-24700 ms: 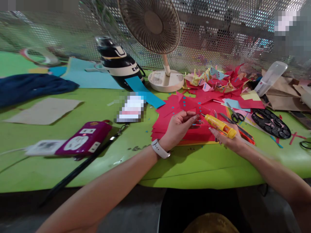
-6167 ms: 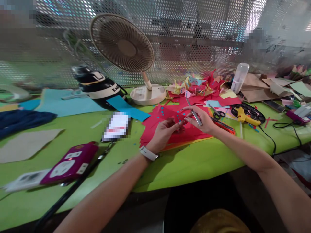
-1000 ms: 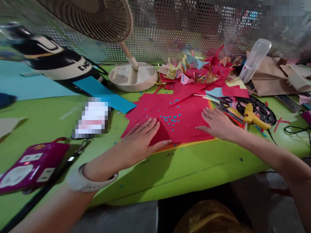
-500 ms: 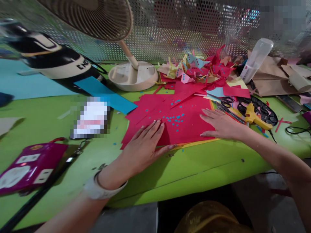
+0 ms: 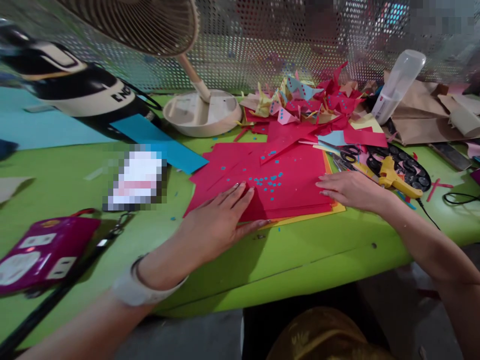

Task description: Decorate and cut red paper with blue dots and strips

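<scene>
Lying flat on the green counter (image 5: pixel 300 260) there's an uneven stack of red paper (image 5: pixel 300 182), a yellow sheet (image 5: pixel 339 208) peeking out beneath its near edge, small blue bits (image 5: pixel 273 178) scattered on top, thickest mid-sheet.

Only a few capitals (image 5: pixel 120 95) could be read, on the black bottle (image 5: pixel 86 89).
They began EN, in dark print along its white band (image 5: pixel 93 106), the next letter unclear. The phone screen (image 5: pixel 137 175) was pixelated beyond reading; the red marking (image 5: pixel 381 106) on the clear plastic bottle (image 5: pixel 403 80) was too small.
</scene>
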The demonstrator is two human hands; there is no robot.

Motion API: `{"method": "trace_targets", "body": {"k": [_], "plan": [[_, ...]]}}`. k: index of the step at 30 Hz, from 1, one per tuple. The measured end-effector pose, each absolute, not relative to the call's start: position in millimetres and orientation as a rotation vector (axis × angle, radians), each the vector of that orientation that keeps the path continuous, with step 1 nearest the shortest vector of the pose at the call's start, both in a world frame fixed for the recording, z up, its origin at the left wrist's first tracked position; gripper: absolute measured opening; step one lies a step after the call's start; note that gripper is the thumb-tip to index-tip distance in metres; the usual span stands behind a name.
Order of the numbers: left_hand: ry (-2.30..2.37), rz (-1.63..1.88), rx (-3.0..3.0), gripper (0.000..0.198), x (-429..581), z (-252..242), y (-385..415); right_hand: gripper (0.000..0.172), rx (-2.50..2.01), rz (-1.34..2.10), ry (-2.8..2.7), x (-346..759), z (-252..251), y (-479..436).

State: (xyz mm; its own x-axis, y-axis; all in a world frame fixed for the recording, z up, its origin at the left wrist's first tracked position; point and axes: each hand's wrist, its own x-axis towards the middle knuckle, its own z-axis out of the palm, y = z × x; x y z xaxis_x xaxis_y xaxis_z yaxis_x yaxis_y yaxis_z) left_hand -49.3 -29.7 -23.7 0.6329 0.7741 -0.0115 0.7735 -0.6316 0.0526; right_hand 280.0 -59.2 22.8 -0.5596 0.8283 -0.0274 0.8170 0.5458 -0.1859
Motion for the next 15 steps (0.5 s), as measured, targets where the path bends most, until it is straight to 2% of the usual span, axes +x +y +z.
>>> {"method": "trace_targets", "body": {"k": [2,5,11,15], "plan": [[1.314,-0.044,2.787,0.097,-47.4,-16.3,-25.8,0.036,-1.427,0.267,-2.715,279.0,23.8,-60.5],[1.314,-0.105,2.763,0.092,-41.5,-3.6,-22.3,0.051,-1.409,0.222,-2.746,279.7,23.3,-61.7],[1.476,-0.141,2.762,0.075,-29.7,12.7,-26.4,0.032,-1.257,0.216,-2.743,285.4,19.4,-60.0],[1.488,-0.192,2.769,0.069,-30.7,16.6,-26.9,0.028,-1.276,0.172,-2.706,284.5,16.9,-58.7]]}}
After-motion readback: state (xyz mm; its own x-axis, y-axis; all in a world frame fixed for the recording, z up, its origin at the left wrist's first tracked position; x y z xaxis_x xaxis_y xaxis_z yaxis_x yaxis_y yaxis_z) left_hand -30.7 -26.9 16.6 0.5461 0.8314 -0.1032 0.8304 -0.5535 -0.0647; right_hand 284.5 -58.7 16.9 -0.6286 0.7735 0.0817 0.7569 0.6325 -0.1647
